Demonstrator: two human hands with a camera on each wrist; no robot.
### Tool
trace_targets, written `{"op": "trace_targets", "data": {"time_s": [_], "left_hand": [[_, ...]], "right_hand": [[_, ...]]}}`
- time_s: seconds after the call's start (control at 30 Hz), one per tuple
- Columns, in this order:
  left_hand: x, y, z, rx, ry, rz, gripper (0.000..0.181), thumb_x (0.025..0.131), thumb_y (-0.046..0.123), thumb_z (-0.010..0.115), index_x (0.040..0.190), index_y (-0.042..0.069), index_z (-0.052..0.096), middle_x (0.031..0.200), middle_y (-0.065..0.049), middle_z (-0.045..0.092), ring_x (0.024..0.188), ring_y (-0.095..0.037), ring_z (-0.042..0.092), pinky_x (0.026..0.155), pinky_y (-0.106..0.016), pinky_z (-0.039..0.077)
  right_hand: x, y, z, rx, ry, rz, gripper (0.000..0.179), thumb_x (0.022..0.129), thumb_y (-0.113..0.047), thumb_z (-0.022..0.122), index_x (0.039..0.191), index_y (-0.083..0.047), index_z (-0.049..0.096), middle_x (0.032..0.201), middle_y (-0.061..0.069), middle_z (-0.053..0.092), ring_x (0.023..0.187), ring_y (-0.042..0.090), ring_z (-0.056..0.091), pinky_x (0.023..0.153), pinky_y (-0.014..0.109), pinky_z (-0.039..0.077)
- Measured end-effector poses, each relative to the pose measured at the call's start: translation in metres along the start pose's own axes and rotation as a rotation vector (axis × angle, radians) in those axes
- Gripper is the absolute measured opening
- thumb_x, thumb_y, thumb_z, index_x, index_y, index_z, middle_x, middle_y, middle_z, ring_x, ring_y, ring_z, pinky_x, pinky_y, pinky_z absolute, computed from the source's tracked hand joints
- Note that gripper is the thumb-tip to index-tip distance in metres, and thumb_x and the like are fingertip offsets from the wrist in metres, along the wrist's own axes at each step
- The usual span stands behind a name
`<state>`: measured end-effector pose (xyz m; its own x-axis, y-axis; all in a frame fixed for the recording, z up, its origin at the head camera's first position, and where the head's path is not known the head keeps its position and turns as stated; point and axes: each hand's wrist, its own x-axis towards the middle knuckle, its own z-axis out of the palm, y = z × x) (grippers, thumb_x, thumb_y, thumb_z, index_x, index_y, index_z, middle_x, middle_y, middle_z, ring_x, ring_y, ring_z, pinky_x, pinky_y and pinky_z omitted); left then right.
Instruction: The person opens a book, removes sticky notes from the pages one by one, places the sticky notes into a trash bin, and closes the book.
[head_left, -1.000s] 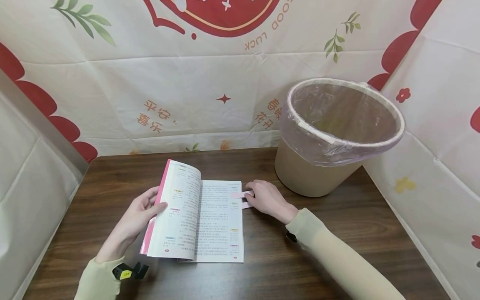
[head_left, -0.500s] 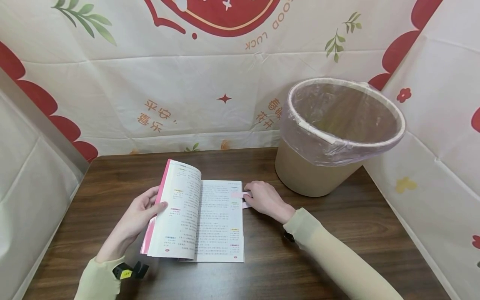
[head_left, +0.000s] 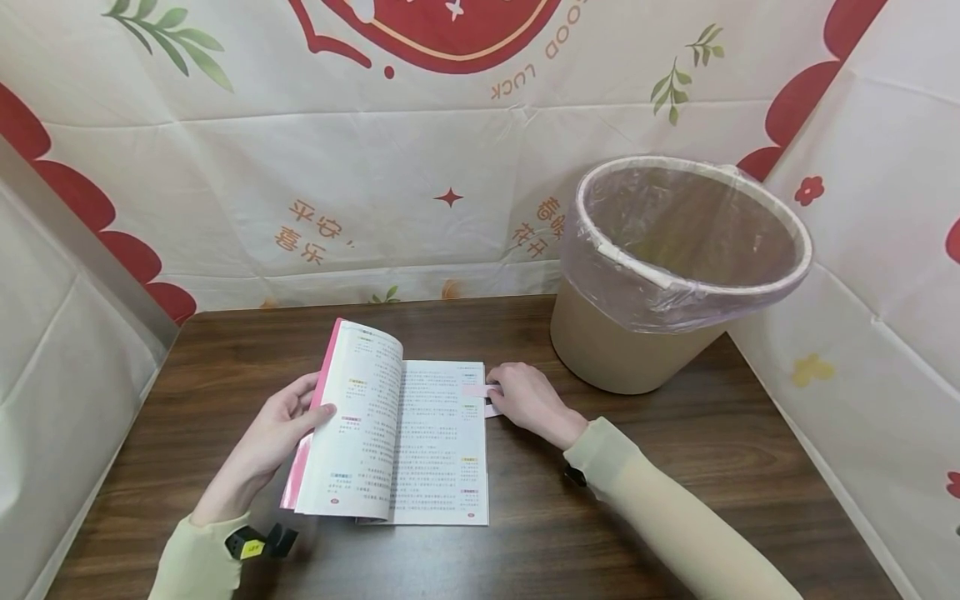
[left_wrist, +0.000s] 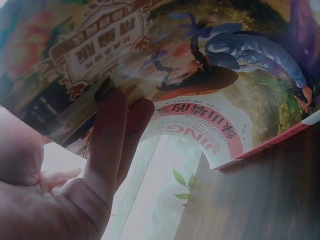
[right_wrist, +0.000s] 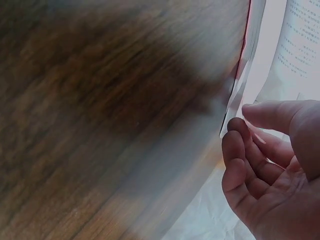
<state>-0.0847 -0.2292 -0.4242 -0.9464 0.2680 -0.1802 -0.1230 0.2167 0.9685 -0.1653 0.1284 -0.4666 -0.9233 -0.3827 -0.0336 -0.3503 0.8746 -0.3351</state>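
An open book (head_left: 441, 442) with printed pages and a pink cover edge lies on the table. My left hand (head_left: 288, 425) grips its raised left part, thumb over the page; in the left wrist view, fingers lie against the illustrated cover (left_wrist: 195, 60). At the right page's outer edge, my right hand (head_left: 528, 402) pinches a pale pink paper strip (head_left: 473, 390) that lies partly on the page. A whitish strip (head_left: 491, 410) sticks out just below it, partly behind the fingers. In the right wrist view, the thumb and index finger of the right hand (right_wrist: 280, 155) meet beside the page edges.
A beige waste bin (head_left: 626, 350) with a clear plastic liner stands at the back right of the dark wooden table (head_left: 570, 533). Printed cloth (head_left: 405, 167) hangs behind the table and along both sides.
My right hand has shifted slightly left, towards the book, with less of the pink strip showing past the page edge. The left hand and book look still.
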Motion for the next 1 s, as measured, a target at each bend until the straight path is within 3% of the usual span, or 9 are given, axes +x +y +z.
{"op": "trace_targets", "data": {"time_s": [0.17, 0.53, 1.0], "left_hand": [[0.0006, 0.0005, 0.0, 0.0, -0.002, -0.001, 0.065, 0.105, 0.017, 0.064, 0.158, -0.001, 0.031, 0.12, 0.007, 0.077, 0.091, -0.013, 0.081, 0.078, -0.033, 0.067], [0.0018, -0.0004, 0.0004, -0.001, -0.015, 0.009, 0.065, 0.105, 0.016, 0.063, 0.158, -0.003, 0.031, 0.111, 0.02, 0.075, 0.09, -0.013, 0.081, 0.077, -0.033, 0.066], [0.0033, -0.0011, 0.0009, -0.001, -0.01, 0.008, 0.065, 0.105, 0.016, 0.064, 0.158, -0.002, 0.031, 0.117, 0.011, 0.077, 0.09, -0.013, 0.081, 0.077, -0.033, 0.067]], "right_hand": [[-0.0005, -0.0004, 0.0004, 0.016, 0.014, -0.001, 0.013, 0.097, -0.008, 0.07, 0.104, -0.007, 0.08, 0.1, 0.007, 0.078, 0.074, 0.016, 0.054, 0.069, 0.028, 0.044], [-0.0015, -0.0004, 0.0025, 0.041, 0.029, 0.008, 0.009, 0.097, -0.011, 0.073, 0.102, -0.01, 0.08, 0.099, 0.004, 0.079, 0.072, 0.013, 0.056, 0.07, 0.028, 0.047], [-0.0058, 0.0008, 0.0028, 0.043, 0.049, -0.028, 0.009, 0.096, -0.008, 0.073, 0.101, -0.01, 0.08, 0.098, 0.004, 0.079, 0.074, 0.014, 0.057, 0.072, 0.028, 0.05]]}}
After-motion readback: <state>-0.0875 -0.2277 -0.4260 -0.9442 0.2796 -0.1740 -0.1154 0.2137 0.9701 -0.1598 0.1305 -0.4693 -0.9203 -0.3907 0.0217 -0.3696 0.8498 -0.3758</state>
